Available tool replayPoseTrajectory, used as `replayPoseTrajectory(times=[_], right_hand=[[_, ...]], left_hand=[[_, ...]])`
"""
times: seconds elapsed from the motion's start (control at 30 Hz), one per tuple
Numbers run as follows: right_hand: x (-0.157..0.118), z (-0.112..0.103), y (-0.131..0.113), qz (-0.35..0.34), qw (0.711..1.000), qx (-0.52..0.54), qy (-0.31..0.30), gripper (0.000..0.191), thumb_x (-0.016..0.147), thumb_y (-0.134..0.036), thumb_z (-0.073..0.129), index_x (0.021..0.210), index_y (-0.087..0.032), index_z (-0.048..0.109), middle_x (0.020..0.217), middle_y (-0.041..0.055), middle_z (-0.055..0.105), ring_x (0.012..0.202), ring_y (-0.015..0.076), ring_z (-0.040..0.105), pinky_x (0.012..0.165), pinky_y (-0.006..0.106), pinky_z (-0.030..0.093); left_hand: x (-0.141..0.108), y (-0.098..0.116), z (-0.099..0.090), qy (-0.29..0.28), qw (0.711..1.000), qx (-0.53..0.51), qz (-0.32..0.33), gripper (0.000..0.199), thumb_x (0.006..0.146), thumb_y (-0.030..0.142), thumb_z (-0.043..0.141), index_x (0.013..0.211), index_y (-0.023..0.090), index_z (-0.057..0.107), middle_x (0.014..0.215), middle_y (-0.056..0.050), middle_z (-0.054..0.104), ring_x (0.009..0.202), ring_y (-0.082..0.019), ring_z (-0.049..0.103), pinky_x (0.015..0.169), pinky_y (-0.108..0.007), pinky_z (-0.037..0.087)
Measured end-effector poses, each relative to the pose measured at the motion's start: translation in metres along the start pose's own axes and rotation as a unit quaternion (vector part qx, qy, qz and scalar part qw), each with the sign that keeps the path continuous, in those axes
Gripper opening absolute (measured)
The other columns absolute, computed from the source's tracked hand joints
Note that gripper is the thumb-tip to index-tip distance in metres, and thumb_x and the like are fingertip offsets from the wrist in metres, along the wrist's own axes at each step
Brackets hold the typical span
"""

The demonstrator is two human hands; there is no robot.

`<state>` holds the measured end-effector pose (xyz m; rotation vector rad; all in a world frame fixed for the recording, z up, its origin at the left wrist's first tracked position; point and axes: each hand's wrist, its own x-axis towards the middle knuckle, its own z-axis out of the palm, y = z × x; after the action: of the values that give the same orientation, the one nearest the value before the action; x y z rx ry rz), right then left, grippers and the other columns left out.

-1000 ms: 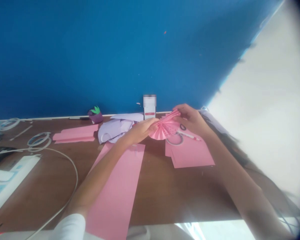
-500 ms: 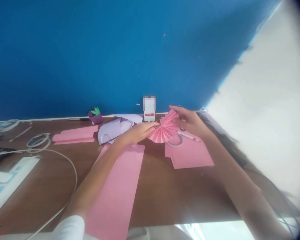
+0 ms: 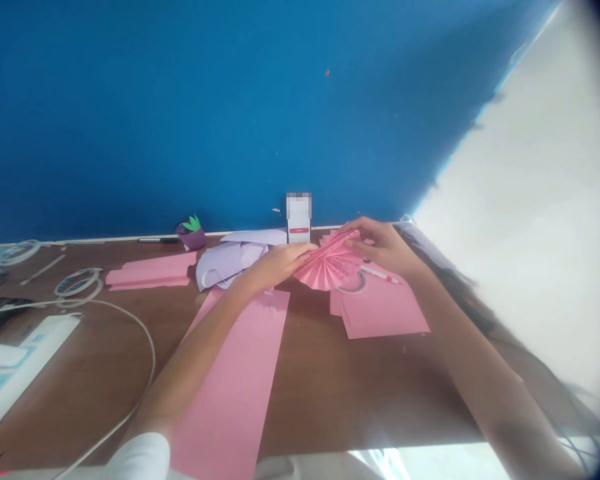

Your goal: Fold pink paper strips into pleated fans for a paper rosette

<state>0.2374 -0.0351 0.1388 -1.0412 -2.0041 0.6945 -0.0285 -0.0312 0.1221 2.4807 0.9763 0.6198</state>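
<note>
pleated pink paper fan [image 3: 327, 267] held just above the far middle of the brown table [image 3: 325, 387], between both hands. left hand [image 3: 277, 261] pinching the fan's left end, fingers [image 3: 300, 252] pressed together on the pleats. right hand [image 3: 383, 245] curled over the fan's upper right edge, fingertips closed on the folds.

likely trouble, as a judgement: pleats springing open if either pinch slackens, since folded paper pushes back; creases crushed or torn if squeezed too hard at the pivot; fan dragged over the tape ring [image 3: 353, 283] and pen [image 3: 380, 273] lying just under it, snagging an edge. long pink strip [image 3: 235, 373] under the left forearm running toward the near table edge, easy to sweep off with an elbow. white cable [image 3: 145, 333] looping near that arm, another thing to catch.

containers: little to report. small purple paper cup with green leaf trim [image 3: 191, 233] at the far edge by the blue wall [image 3: 180, 120], contents not visible. small white box [image 3: 299, 217] standing against the wall behind the fan, closed as far as can be told. pink sheets [image 3: 385, 310] stacked loose to the right, lilac paper [image 3: 225, 260] and a folded pink piece [image 3: 150, 270] to the left, none held in anything.
</note>
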Motion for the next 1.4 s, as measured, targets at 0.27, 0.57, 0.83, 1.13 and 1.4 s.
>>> replayPoseTrajectory(times=[0.27, 0.57, 0.83, 1.13, 1.4], right_hand=[[0.000, 0.006, 0.002, -0.018, 1.000, 0.021, 0.002, 0.020, 0.084, -0.032, 0.065, 0.103, -0.024, 0.067, 0.106, 0.0050, 0.071, 0.095, 0.0226, 0.066, 0.085, 0.041, 0.052], [0.001, 0.006, 0.002, -0.015, 0.999, 0.036, -0.008, 0.017, 0.083, -0.028, 0.066, 0.099, -0.023, 0.070, 0.103, 0.0054, 0.071, 0.094, 0.0221, 0.067, 0.085, 0.041, 0.053], [0.001, 0.005, 0.000, -0.016, 0.999, 0.036, -0.019, 0.020, 0.081, -0.030, 0.067, 0.099, -0.023, 0.072, 0.102, 0.0062, 0.072, 0.093, 0.0232, 0.066, 0.085, 0.043, 0.053], [0.003, 0.007, 0.002, -0.025, 0.999, 0.011, -0.026, 0.024, 0.081, -0.028, 0.065, 0.103, -0.023, 0.073, 0.103, 0.0069, 0.072, 0.094, 0.0241, 0.066, 0.086, 0.042, 0.052], [0.003, 0.007, -0.001, -0.026, 0.999, 0.014, -0.023, 0.024, 0.081, -0.025, 0.064, 0.104, -0.024, 0.074, 0.103, 0.0070, 0.072, 0.093, 0.0237, 0.067, 0.085, 0.042, 0.053]], left_hand=[[0.004, -0.006, 0.012, 0.026, 0.999, 0.018, 0.029, 0.037, 0.101, 0.037, 0.035, 0.123, 0.024, 0.061, 0.123, -0.006, 0.067, 0.110, -0.019, 0.063, 0.095, -0.034, 0.047], [0.004, -0.004, 0.011, 0.010, 0.999, -0.049, -0.021, 0.040, 0.101, 0.040, 0.033, 0.122, 0.025, 0.063, 0.124, -0.004, 0.068, 0.110, -0.020, 0.063, 0.095, -0.034, 0.048], [0.002, -0.003, 0.001, -0.044, 0.999, -0.024, 0.003, 0.036, 0.099, 0.035, 0.039, 0.128, 0.024, 0.058, 0.129, -0.007, 0.064, 0.112, -0.021, 0.061, 0.095, -0.036, 0.047], [0.002, 0.001, 0.009, 0.007, 0.998, -0.027, -0.050, 0.034, 0.096, 0.043, 0.043, 0.115, 0.023, 0.064, 0.115, -0.005, 0.070, 0.098, -0.021, 0.065, 0.086, -0.035, 0.049], [0.004, -0.003, 0.007, 0.020, 0.996, -0.069, -0.051, 0.029, 0.095, 0.040, 0.047, 0.109, 0.023, 0.067, 0.112, -0.005, 0.071, 0.098, -0.020, 0.065, 0.083, -0.033, 0.048]])
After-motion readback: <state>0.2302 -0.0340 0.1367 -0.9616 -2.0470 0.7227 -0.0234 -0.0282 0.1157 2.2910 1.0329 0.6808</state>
